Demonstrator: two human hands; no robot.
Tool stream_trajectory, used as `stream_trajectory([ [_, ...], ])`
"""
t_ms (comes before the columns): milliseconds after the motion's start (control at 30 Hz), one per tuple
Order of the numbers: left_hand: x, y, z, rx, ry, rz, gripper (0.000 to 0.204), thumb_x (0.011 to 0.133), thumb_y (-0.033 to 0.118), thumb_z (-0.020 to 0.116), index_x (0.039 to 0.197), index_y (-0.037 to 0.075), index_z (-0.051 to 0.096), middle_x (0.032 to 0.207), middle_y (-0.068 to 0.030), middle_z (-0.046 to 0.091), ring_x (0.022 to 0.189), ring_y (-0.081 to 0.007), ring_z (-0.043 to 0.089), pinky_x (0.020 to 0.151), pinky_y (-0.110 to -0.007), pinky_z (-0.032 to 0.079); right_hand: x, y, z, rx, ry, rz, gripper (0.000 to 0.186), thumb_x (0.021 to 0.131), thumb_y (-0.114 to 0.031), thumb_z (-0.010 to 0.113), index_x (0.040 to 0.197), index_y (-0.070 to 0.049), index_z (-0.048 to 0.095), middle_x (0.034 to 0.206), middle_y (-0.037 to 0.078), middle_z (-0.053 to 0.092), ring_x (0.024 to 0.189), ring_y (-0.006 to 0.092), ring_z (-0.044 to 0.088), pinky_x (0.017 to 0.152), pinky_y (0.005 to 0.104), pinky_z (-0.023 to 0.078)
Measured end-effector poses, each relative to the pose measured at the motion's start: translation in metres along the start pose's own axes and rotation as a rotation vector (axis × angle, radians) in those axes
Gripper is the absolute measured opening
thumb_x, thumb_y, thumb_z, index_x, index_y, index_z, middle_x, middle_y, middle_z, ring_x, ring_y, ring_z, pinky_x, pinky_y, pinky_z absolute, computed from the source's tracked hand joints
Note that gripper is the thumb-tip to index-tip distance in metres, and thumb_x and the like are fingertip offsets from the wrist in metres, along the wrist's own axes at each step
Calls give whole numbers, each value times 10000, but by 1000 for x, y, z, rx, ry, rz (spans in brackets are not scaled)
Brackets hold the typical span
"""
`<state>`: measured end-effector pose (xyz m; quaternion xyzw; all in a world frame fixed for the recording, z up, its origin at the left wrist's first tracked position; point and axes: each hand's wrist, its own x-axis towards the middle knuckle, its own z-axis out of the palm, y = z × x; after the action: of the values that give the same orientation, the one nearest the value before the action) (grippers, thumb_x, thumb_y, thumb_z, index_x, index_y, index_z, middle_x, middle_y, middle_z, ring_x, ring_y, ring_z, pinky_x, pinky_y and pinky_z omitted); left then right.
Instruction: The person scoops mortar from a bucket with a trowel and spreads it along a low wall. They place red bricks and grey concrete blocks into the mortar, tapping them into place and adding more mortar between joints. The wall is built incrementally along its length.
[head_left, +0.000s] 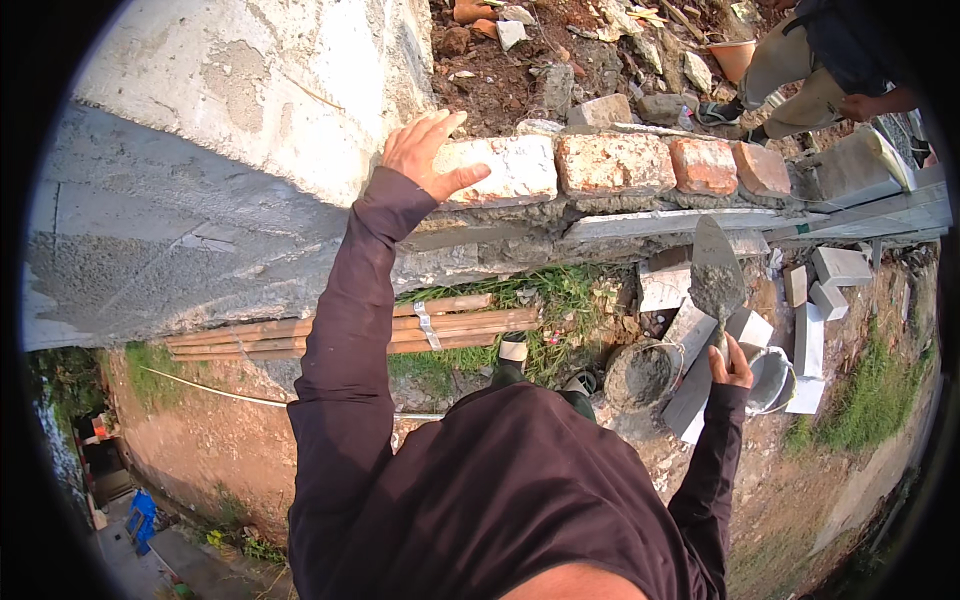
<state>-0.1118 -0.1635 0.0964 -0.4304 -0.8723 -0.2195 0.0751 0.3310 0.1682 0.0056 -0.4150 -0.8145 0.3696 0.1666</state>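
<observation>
Resting, fingers spread open, at a whitish, orange-flecked brick (505,168): left hand (424,157). Right grip (734,366) closed round a pointed steel trowel (713,255), near the rough grey wall (480,258) (grey mortar (715,288) on its blade). Best kept level, I'd judge, lest it slide.

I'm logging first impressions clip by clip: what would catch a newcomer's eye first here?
Probably the mortar-smeared pointed trowel, right of centre, held in the right hand. Next, the left hand, spread at the left end of the brick row across the upper middle. Then the rough concrete structure filling the upper left.
</observation>
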Motion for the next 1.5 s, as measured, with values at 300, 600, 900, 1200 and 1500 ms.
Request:
stream_trajectory([
  [300, -8, 13, 31, 177, -85, 14, 945, 571, 647, 706, 1330, 162, 422, 1187, -145, 474, 1138, -317, 411, 969, -471, 281, -16, 7, 13, 220, -65, 211, 357, 804, -115, 691, 1133, -13, 595, 899, 32, 625, 782, 87, 551, 712, 217, 447],
  [600, -7, 14, 35, 280, -100, 28, 941, 600, 630, 695, 1327, 103, 413, 1266, -180, 452, 1197, -350, 382, 1012, -467, 261, -36, 44, 35, 294, -32, 234, 373, 795, -172, 708, 1109, -3, 601, 864, 1, 617, 752, 69, 527, 674, 207, 434],
  [900, -3, 19, 37, 405, -130, 64, 918, 609, 595, 708, 1329, 112, 406, 1278, -157, 461, 1212, -320, 390, 1003, -467, 257, -150, 226, 38, 42, 140, 378, 335, 802, -235, 671, 1081, -69, 590, 640, -7, 542, 475, 70, 438, 431, 236, 344],
  [1200, -1, 12, 36, 266, -145, 125, 909, 590, 441, 779, 1347, 131, 381, 1233, -155, 497, 1152, -350, 449, 958, -432, 358, -220, 302, -13, 81, 54, 793, 548, 778, -403, 654, 1136, 4, 573, 1070, 213, 622, 1042, 303, 577, 893, 381, 427],
  [1500, -155, 114, 86, 454, 136, 30, 547, 913, 208, 537, 1386, 85, 293, 1425, -148, 289, 1312, -296, 286, 1062, -437, 250, -168, 425, 81, -434, -442, 938, 409, 832, -390, 547, 1110, -92, 574, 1090, 201, 602, 968, 354, 595, 812, 442, 478],
])
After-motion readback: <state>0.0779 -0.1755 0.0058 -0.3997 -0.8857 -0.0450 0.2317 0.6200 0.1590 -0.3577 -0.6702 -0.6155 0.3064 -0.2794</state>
